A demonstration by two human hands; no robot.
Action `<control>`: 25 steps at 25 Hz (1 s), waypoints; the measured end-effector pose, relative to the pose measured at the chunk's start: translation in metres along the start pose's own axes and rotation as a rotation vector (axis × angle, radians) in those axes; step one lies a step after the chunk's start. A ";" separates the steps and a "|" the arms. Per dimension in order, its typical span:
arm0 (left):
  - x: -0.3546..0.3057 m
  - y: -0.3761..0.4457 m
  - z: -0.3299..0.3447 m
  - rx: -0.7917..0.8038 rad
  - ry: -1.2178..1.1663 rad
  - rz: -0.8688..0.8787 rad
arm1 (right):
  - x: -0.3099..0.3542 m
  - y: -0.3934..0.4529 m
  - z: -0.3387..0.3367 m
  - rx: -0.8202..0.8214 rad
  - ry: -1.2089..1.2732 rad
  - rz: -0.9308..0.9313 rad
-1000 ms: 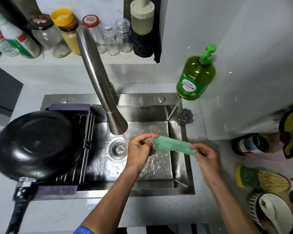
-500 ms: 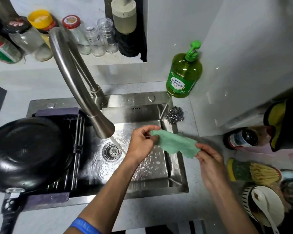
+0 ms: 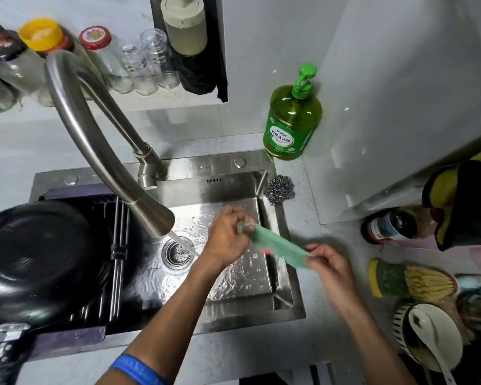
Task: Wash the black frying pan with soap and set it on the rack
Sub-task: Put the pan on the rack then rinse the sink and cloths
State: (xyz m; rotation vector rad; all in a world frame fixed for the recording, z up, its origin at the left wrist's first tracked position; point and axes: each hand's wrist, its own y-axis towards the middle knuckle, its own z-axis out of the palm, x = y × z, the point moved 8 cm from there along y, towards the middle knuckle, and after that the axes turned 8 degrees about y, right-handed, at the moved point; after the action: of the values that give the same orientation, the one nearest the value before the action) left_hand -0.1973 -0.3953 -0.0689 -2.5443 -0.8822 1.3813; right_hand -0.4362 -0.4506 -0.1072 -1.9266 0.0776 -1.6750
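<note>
- Two hands, left hand (image 3: 227, 237) and right hand (image 3: 326, 263), each pinch an end of the thin green dishcloth (image 3: 278, 245).
- Keep it taut, rinse under the running steel tap (image 3: 150, 209).

Black frying pan (image 3: 36, 262) cut off at the left edge, handle running out at the bottom corner. Right hand (image 3: 328, 266) smeared by motion blur, grip on the green cloth (image 3: 278, 244) hard to read. Rack (image 3: 117, 245) mostly hidden under the pan.
</note>
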 end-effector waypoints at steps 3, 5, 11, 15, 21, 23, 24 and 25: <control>0.004 -0.001 0.017 0.107 -0.478 -0.086 | -0.001 0.000 0.003 -0.031 0.457 0.162; -0.008 0.008 0.027 0.080 -0.464 -0.077 | -0.005 0.005 -0.003 -0.152 0.556 0.207; -0.053 0.067 0.064 0.042 -0.026 0.056 | -0.004 0.000 -0.039 -0.548 -0.469 -0.161; -0.030 0.077 0.100 0.120 0.597 0.283 | -0.018 0.029 0.032 0.025 -0.924 -0.469; -0.021 0.108 0.118 0.251 0.703 0.304 | -0.010 0.057 0.042 0.091 -1.143 -0.342; -0.025 0.103 0.112 0.199 0.568 0.309 | -0.019 0.066 0.042 0.165 -1.172 -0.330; -0.027 0.095 0.104 0.154 0.488 0.297 | -0.029 0.076 0.040 0.216 -1.182 -0.291; -0.024 0.087 0.097 0.116 0.395 0.274 | -0.039 0.086 0.038 0.234 -1.186 -0.272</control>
State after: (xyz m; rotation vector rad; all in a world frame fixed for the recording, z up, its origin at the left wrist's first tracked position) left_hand -0.2471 -0.4963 -0.1388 -2.7767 -0.3877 0.8945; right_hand -0.3816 -0.4914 -0.1825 -2.4724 -0.8110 -0.4078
